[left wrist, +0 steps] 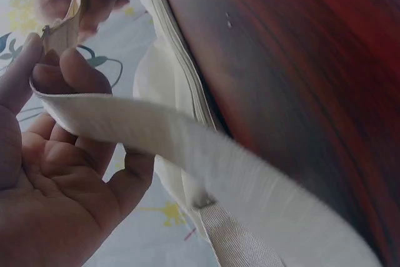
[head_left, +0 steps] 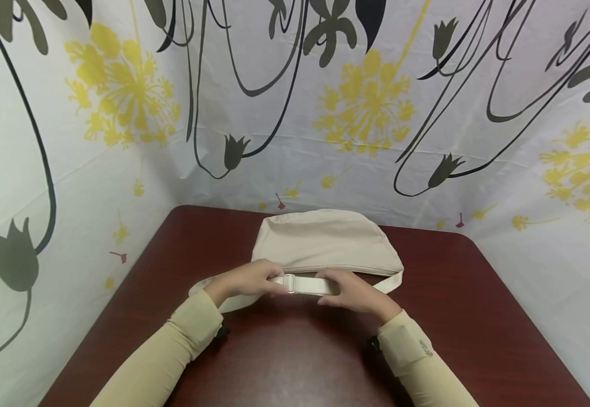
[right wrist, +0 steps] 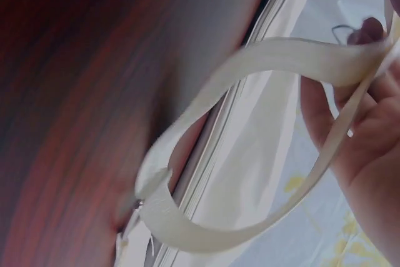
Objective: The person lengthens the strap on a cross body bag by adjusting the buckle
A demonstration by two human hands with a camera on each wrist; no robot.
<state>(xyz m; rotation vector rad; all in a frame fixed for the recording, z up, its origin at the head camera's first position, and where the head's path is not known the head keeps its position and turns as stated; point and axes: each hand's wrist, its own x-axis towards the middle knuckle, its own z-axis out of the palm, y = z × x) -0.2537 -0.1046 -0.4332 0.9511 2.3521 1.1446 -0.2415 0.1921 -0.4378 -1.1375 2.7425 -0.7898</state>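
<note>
A cream fabric bag [head_left: 325,240] lies on the table, its zipped edge [left wrist: 190,70] facing me. In the head view, both hands hold its strap [head_left: 311,286] in front of that edge. My left hand [head_left: 249,278] pinches the strap just left of a metal slider buckle [head_left: 289,284]. The right hand [head_left: 352,289] grips it farther right, leaving a short stretch between them. From the left hand a length of strap [left wrist: 162,132] curves down toward the bag in the left wrist view. In the right wrist view, the strap [right wrist: 215,239] forms a loose loop below my right hand [right wrist: 381,136].
The dark red wooden table [head_left: 295,362] has rounded far corners. Patterned cloth [head_left: 295,124] with yellow flowers and grey vines hangs around its back and sides. Beige sleeves [head_left: 172,339] cover both forearms.
</note>
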